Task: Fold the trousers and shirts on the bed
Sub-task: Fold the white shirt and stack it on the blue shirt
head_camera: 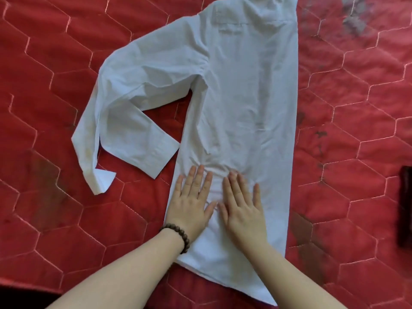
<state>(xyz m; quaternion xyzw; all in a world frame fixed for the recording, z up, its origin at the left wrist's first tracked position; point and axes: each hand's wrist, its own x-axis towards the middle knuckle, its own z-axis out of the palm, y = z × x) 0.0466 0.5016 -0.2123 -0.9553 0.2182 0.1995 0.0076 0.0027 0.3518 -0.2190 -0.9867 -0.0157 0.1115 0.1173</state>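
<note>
A white long-sleeved shirt [240, 90] lies flat on the red quilted bed cover [66, 230], its collar at the top edge of the view. The body is folded lengthwise into a long narrow panel with a straight right edge. Both sleeves [124, 121] stick out to the left, bent down at the elbow, cuffs near the middle left. My left hand [191, 201], with a bead bracelet on the wrist, and my right hand [240, 208] lie palm down side by side on the lower part of the shirt, fingers spread. The cloth bunches in small wrinkles just beyond my fingertips.
The red cover with a stitched hexagon pattern fills the view, with darker worn patches at the upper right and lower left. A dark garment [405, 206] shows at the right edge, mostly cut off.
</note>
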